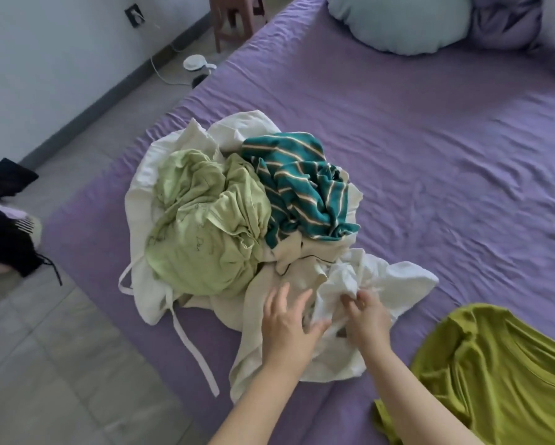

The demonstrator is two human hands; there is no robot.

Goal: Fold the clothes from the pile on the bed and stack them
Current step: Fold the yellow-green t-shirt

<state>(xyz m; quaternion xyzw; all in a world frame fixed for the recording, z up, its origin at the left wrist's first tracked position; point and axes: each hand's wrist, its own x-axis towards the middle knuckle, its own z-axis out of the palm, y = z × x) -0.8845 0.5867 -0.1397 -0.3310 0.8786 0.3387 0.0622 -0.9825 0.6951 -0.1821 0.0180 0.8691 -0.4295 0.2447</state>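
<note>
A pile of clothes lies near the left edge of the purple bed [430,139]. It holds a pale green garment [202,226], a teal striped top [305,187] and cream and white pieces. At the pile's near side lies a crumpled white garment [395,284]. My right hand [366,319] pinches a fold of it with curled fingers. My left hand [285,319] lies beside it on the cream cloth [256,332], fingers spread and straight. An olive green shirt [494,370] lies spread out at the lower right, apart from the pile.
A pale blue pillow [401,24] and a bunched lilac blanket [507,24] sit at the head of the bed. On the tiled floor to the left are a dark garment [3,216], a white kettle [195,65] with a cable, and a pink stool [234,17].
</note>
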